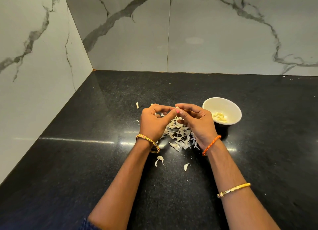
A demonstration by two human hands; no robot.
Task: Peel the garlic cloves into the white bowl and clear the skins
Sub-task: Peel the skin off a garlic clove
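**Clove between the fingertips, bowl close on the right**

Both hands meet above the heap of skins (179,135), just left of the white bowl (222,110). The right hand (197,121) pinches a small pale garlic clove (177,107) at its fingertips, and the left hand (154,121), fingers curled, brings its thumb against the same clove. The clove is mostly covered, so its long axis cannot be told.

The bowl lies immediately right of the right hand, nearly touching it, and holds several peeled cloves (220,117). My judgement: the right hand is the nearer one for the drop, needing only a short move rightward.

A few loose skins lie scattered on the near and left sides of the heap. Everything sits on a black speckled countertop (86,161) in a corner of white veined marble walls (223,32).
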